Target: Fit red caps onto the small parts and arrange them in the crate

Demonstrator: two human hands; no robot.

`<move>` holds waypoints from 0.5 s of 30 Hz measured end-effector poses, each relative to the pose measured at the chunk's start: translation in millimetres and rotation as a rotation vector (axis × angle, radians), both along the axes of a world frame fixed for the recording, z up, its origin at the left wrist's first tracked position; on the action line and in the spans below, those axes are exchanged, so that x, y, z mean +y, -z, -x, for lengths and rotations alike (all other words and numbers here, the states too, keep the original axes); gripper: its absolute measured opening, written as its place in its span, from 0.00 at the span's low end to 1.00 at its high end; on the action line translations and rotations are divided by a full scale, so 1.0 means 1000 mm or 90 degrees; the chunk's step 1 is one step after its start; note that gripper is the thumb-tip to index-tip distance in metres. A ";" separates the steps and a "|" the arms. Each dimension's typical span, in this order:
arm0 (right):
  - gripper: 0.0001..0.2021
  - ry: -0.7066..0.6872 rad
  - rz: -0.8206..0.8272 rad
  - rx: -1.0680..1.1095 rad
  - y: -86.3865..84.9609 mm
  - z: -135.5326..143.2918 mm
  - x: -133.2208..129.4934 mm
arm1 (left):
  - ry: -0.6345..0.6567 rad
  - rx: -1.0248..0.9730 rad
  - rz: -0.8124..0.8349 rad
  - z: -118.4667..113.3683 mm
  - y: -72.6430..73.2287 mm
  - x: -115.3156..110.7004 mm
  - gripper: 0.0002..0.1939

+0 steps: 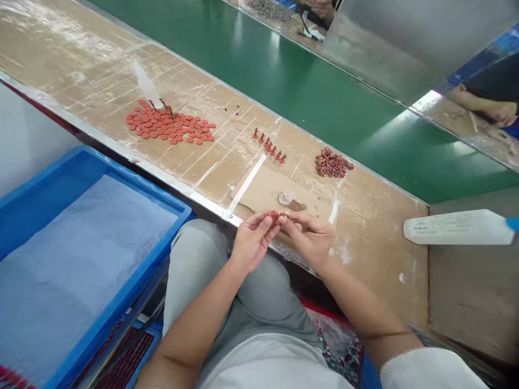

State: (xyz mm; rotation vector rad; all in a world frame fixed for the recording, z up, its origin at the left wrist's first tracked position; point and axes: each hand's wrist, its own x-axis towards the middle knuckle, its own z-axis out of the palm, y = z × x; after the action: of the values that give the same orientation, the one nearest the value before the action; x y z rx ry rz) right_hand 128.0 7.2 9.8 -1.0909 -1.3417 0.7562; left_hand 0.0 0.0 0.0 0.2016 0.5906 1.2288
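My left hand [253,237] pinches a small red disc [273,216] just past the table's front edge. Close against it, my right hand [308,236] holds a tiny red and dark piece [283,215] between thumb and fingertips. The two pieces meet or nearly meet. Beyond my hands, a small clear cup [286,197] sits on a cardboard sheet [263,186] beside a brown wet stain. A row of several small red figures on round bases [268,145] stands farther back. Many red discs [170,127] lie spread at the left, and a pile of red and dark pieces [332,163] lies at the right.
A blue tray [133,178] lined with a pale sheet is at the left. A green conveyor belt [284,75] runs behind the table [373,232]. A white bottle [458,227] lies at the right. Another person's hand [503,112] shows at the upper right.
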 end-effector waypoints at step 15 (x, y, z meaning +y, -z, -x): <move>0.11 0.024 -0.026 -0.036 -0.002 0.004 -0.001 | -0.014 0.025 0.009 -0.002 0.004 0.002 0.09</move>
State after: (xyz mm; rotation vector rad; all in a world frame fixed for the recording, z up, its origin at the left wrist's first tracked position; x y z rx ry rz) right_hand 124.2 6.2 11.9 -1.1100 -1.3745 0.6713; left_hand 2.2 2.0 -4.2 0.2076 0.6371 1.2433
